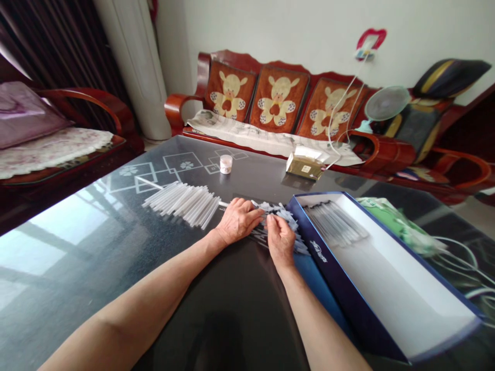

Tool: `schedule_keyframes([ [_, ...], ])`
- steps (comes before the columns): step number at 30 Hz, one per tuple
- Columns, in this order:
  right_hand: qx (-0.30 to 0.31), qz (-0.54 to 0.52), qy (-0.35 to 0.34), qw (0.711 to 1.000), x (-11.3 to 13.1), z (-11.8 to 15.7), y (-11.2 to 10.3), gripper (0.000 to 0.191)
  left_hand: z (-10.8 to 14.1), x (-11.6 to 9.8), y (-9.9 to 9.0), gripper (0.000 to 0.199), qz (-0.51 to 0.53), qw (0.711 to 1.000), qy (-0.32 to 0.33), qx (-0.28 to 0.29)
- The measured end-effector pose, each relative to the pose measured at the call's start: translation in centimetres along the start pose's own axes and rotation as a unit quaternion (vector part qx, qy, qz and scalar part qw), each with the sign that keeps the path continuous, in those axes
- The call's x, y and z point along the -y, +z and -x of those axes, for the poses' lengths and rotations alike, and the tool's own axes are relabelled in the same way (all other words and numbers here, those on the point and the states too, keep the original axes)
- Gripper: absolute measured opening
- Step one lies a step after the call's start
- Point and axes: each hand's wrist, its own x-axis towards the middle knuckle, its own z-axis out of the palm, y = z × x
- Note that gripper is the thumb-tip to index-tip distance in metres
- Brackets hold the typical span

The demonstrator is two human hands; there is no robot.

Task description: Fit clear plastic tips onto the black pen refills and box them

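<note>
On a dark glass table (93, 257), a bundle of clear plastic tubes (181, 204) lies side by side. My left hand (237, 220) rests over a row of pale blue frilled plastic pieces (280, 219), and a thin white tube (223, 204) sticks out from under it. My right hand (280, 239) pinches the frilled pieces between thumb and fingers. To its right stands an open blue-rimmed white box (382, 273) holding more clear tubes (336, 224).
Behind the tubes stand a small white-capped jar (226, 164) and a tan packet (305, 165). A wooden sofa (270, 103) with bear-patterned cushions and a white fan (386, 103) stand beyond the table. A green-patterned object (398, 226) lies behind the box.
</note>
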Motion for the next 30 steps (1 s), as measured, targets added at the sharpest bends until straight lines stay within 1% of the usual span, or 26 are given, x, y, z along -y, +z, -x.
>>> schedule_keyframes([
  [5, 0.015, -0.019, 0.008, 1.000, 0.08, 0.06, -0.03, 0.031, -0.14, -0.20, -0.20, 0.040, -0.013, 1.000, -0.004, 0.027],
  [13, 0.042, -0.076, 0.018, 0.996, 0.21, 0.10, 0.07, 0.028, -0.18, -0.23, -0.22, 0.041, -0.020, 0.999, -0.010, 0.040],
  [15, 0.044, -0.092, 0.021, 0.995, 0.27, 0.11, 0.14, 0.029, -0.22, -0.22, -0.25, 0.041, -0.019, 0.999, -0.014, 0.046],
  [17, 0.041, -0.105, 0.028, 0.993, 0.39, 0.14, 0.23, 0.035, -0.26, -0.20, -0.28, 0.042, -0.017, 0.999, -0.019, 0.047],
  [19, 0.036, -0.102, 0.041, 0.993, 0.51, 0.15, 0.31, 0.039, -0.27, -0.18, -0.31, 0.042, -0.017, 0.999, -0.021, 0.045],
  [23, 0.037, -0.045, 0.066, 0.996, 0.61, 0.11, 0.35, 0.037, -0.25, -0.24, -0.38, 0.042, -0.019, 0.999, -0.015, 0.045],
  [26, 0.034, -0.033, 0.047, 0.998, 0.56, 0.06, 0.29, 0.035, -0.25, -0.29, -0.36, 0.042, -0.021, 0.999, -0.012, 0.044],
  [30, 0.037, -0.052, 0.030, 0.998, 0.50, 0.07, 0.22, 0.033, -0.25, -0.19, -0.25, 0.040, -0.022, 0.999, -0.011, 0.045],
])
